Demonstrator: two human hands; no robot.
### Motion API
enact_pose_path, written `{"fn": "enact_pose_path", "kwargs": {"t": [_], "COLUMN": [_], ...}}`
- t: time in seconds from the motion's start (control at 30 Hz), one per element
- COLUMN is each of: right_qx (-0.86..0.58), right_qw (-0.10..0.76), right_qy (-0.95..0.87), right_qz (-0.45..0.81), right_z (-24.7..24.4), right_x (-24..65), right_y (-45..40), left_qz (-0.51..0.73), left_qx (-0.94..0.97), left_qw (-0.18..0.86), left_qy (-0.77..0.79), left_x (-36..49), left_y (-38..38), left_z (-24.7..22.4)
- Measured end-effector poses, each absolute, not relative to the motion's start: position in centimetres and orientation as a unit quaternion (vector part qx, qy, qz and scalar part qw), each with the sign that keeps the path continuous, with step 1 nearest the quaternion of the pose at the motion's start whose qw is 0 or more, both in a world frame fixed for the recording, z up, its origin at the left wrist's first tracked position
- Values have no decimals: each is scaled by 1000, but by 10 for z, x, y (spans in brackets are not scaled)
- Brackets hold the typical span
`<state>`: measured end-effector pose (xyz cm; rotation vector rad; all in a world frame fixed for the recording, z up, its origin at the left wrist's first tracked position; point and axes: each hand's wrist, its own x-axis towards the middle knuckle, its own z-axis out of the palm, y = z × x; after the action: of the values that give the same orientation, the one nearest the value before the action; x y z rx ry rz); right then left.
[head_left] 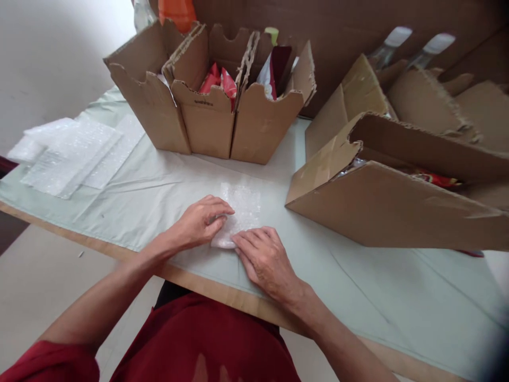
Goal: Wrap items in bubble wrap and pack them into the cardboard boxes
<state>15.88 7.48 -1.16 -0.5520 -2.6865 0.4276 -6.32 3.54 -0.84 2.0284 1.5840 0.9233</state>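
A small sheet of bubble wrap [244,204] lies on the cloth-covered table in front of me, its near end folded into a thicker layer. My left hand [204,220] holds the left side of that folded part, thumb and fingers pressed against it. On the near right edge rests my right hand [264,257], its fingers together on the plastic. Whether anything lies inside the fold cannot be made out.
Several bubble wrap sheets [73,154] lie at the left. Three joined cardboard bins [207,116] stand behind my hands, with red packets [218,79] inside. Larger cardboard boxes [382,207] and white-capped bottles [397,37] are at the right. The table edge [222,292] runs near my body.
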Motion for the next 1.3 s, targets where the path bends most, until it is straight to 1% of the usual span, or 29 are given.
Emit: {"fn": "enact_pose_path", "kwargs": {"t": [0.1, 0.17, 0.23, 0.37, 0.43, 0.57, 0.73, 0.8, 0.9, 0.97, 1.0, 1.07, 1.17, 1.23, 1.3], "right_qx": [-214, -235, -265, -320, -305, -239, -222, -233, -283, -313, -325, -346, -347, -316, -292], "right_qw": [137, 108, 104, 152, 168, 145, 118, 121, 114, 89, 81, 93, 155, 174, 162], "right_qy": [-933, -920, -917, -931, -936, -958, -966, -961, -932, -913, -910, -915, -923, -932, -941], "right_qz": [254, 296, 278, 93, 42, 61, 53, 89, 197, 246, 244, 183, 58, 44, 57], "right_z": [-1, 3, 3, -5, -7, -6, -8, -7, -1, 2, 3, 2, -2, -6, -10], "right_x": [162, 160, 156, 149, 150, 157, 160, 159, 159, 159, 159, 160, 161, 162, 162], "right_y": [77, 80, 83, 85, 83, 79, 82, 84, 88, 91, 93, 93, 88, 82, 79], "left_qz": [296, 279, 273, 288, 290, 298, 320, 327, 324, 318, 317, 323, 337, 345, 353], "left_qx": [731, 724, 718, 707, 707, 707, 698, 692, 693, 701, 704, 704, 707, 709, 697], "left_qw": [297, 334, 353, 364, 356, 338, 347, 365, 391, 380, 366, 335, 273, 206, 153], "left_qy": [539, 535, 534, 533, 537, 545, 539, 530, 512, 513, 519, 536, 559, 580, 604], "left_x": [-69, -70, -70, -69, -69, -65, -65, -67, -70, -69, -68, -63, -55, -51, -50], "left_y": [56, 63, 65, 62, 61, 61, 60, 57, 52, 51, 51, 51, 55, 57, 58], "left_z": [-6, -5, -4, -6, -8, -12, -14, -12, -8, -8, -9, -14, -25, -32, -34]}}
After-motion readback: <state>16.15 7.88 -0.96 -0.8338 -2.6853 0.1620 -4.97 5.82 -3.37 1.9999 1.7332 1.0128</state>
